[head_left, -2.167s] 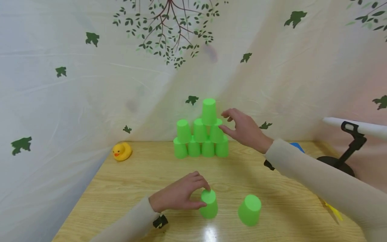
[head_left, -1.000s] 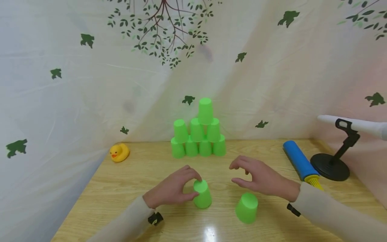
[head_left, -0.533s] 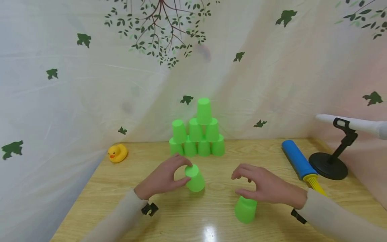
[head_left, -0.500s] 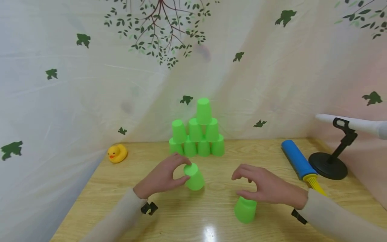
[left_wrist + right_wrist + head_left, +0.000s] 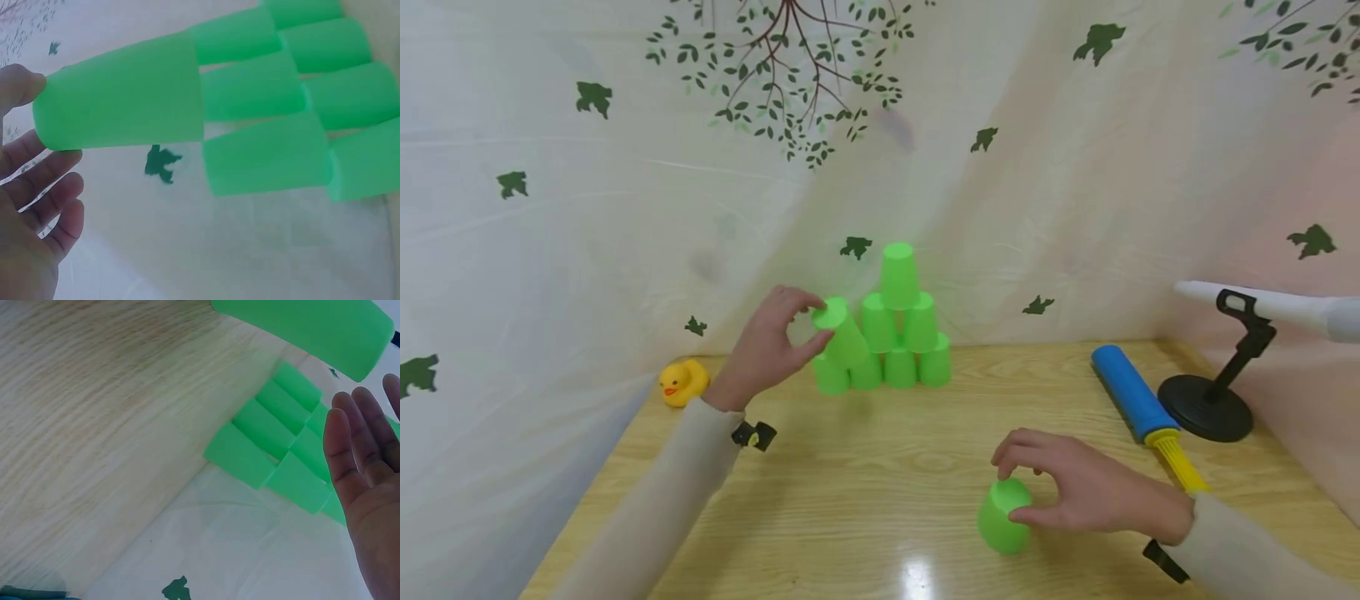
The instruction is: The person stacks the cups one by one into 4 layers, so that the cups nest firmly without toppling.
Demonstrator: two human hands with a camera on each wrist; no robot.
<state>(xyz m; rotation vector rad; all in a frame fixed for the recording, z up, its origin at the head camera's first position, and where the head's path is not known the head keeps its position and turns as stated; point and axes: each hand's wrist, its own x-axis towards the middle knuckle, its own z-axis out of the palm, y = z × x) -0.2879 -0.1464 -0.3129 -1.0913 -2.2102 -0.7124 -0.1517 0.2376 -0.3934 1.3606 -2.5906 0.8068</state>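
Note:
My left hand (image 5: 771,346) pinches a light green cup (image 5: 841,332) by its narrow closed end, thumb on one side and fingers on the other. Tilted in the air, this cup overlaps the left part of a green cup pyramid (image 5: 900,367) and hides part of it. The left wrist view shows the held cup (image 5: 119,94) beside the rows. Another green cup (image 5: 1000,521) stands upside down on the near table. Over it is my right hand (image 5: 1090,483), fingertips and thumb close around its top. A gap shows between this cup (image 5: 312,331) and my fingers (image 5: 340,444) in the right wrist view.
A yellow rubber duck (image 5: 683,383) sits at the table's back left. Right of the pyramid lie a blue cylinder (image 5: 1127,392) with a yellow ribbed end and a black round-based stand (image 5: 1206,408) bearing a white rod. A printed cloth (image 5: 625,208) hangs behind the wooden table (image 5: 850,492).
My left hand has lifted its cup from the near table and carried it back and up to the pyramid. My right hand has drawn away from the pyramid to the other near cup.

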